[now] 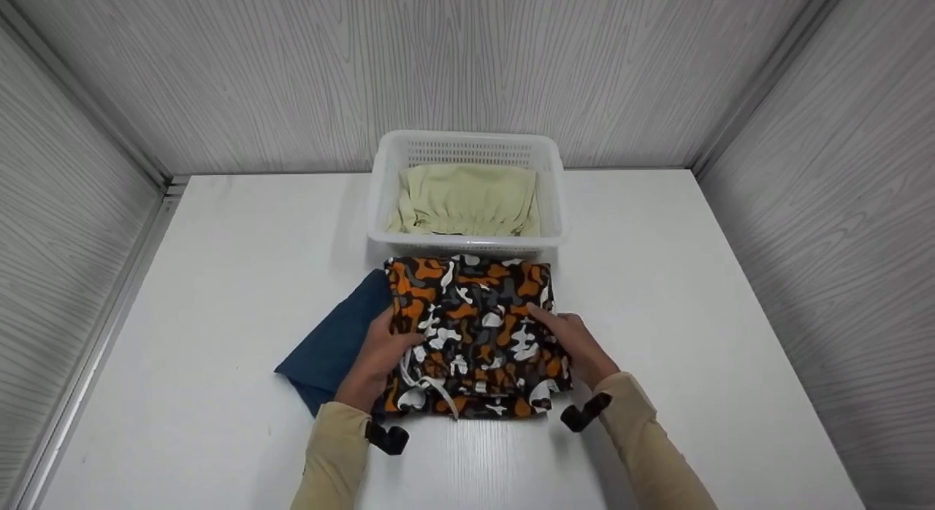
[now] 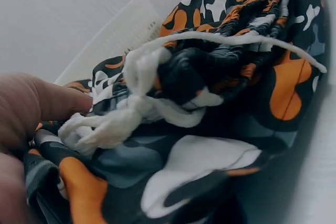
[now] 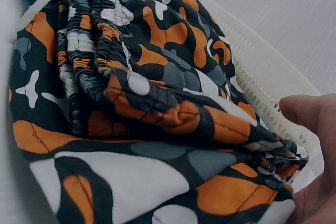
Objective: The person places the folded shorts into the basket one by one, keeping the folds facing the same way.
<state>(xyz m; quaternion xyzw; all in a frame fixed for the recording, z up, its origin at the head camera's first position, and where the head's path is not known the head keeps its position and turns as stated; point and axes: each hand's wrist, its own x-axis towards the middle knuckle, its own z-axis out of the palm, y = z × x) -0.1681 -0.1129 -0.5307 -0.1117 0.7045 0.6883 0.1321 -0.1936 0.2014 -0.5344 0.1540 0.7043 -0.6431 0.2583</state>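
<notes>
Folded camouflage shorts (image 1: 475, 327) in orange, black, grey and white lie flat-packed in front of a basket, held from both sides. Their gathered elastic waistband (image 3: 86, 51) and white drawstring (image 2: 142, 82) face the person. At the left edge, my left hand (image 1: 378, 356) grips the folded cloth, thumb on top. My right hand (image 1: 581, 345) holds the right edge, its thumb over the cloth in the head view; its fingers beneath are mostly hidden. A dark blue folded cloth (image 1: 336, 342) sits partly under the shorts, on the left.
The white perforated basket (image 1: 467, 241) stands at the back of the white table (image 1: 694, 335), just beyond the shorts. Inside it lies a folded pale green garment (image 1: 471, 196) with a gathered edge. Grey wood-grain panels (image 1: 511, 64) enclose the table at the back and sides.
</notes>
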